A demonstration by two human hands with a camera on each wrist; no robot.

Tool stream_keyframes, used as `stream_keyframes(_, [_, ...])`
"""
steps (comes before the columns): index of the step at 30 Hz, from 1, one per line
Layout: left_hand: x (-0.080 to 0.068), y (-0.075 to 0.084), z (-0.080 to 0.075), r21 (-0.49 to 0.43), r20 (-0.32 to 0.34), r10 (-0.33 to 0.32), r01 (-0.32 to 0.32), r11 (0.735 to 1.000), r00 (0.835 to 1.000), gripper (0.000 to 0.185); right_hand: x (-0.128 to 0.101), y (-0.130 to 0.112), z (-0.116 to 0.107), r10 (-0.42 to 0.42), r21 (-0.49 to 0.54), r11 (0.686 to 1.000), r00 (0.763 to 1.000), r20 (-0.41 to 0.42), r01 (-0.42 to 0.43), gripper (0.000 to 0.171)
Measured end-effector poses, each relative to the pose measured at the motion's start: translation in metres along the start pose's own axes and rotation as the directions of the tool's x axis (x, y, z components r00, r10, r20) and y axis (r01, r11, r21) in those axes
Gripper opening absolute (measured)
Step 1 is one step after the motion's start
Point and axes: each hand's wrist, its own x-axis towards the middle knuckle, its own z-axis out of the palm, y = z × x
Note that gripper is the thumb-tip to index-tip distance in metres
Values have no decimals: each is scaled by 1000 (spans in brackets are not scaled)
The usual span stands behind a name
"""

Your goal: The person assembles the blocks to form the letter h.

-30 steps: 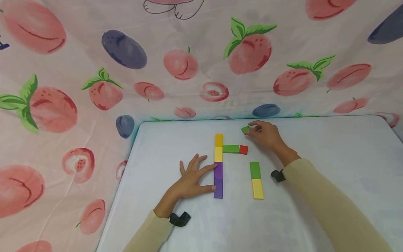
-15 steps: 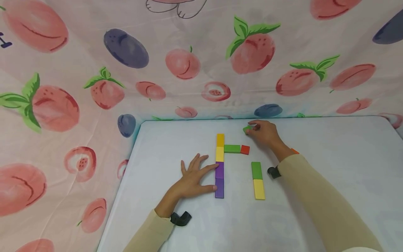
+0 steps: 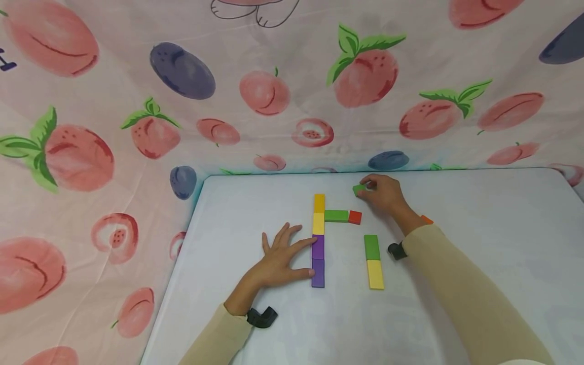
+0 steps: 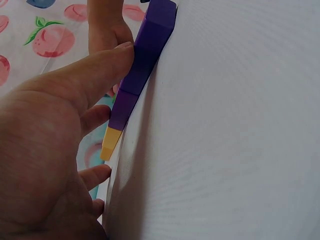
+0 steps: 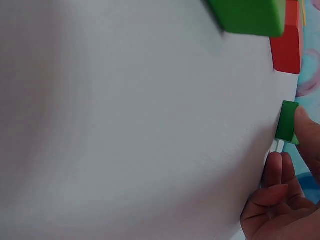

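At the far side of the table my right hand [image 3: 385, 195] pinches a small green block [image 3: 358, 190] with thumb and fingertips. In the right wrist view the thumb lies against this green block [image 5: 286, 121]. My left hand [image 3: 276, 263] is spread flat, its index finger and thumb touching the left side of two purple blocks [image 3: 318, 274] set end to end. Two yellow blocks [image 3: 319, 204] continue that column away from me. A longer green block [image 3: 336, 216] sticks out to the right from the column, with a red block [image 3: 355, 217] at its end.
Right of the column, a green block [image 3: 371, 247] and a pale yellow block [image 3: 375, 275] lie end to end. An orange block [image 3: 426, 219] is partly hidden behind the right forearm. A fruit-patterned cloth [image 3: 219, 76] rises along the back and left edges of the white table [image 3: 347, 329].
The small green block has turned slightly in the right hand's fingers, and the right wrist has shifted a little left. My left hand stays in place on the purple blocks.
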Motion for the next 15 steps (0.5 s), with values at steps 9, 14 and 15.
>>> stream_keyframes(9, [1, 1, 1, -10, 2, -3, 3, 1000, 1000, 75, -9, 0, -5, 5, 38, 999, 1000, -7, -5, 33])
stream_keyframes(14, [0, 0, 0, -15, 10, -2, 2, 1000, 1000, 75, -14, 3, -11, 3, 46, 999, 1000, 9, -4, 38])
stream_keyframes(15, [0, 0, 0, -14, 11, -1, 1, 1000, 1000, 75, -14, 3, -12, 6, 46, 999, 1000, 11, -7, 37])
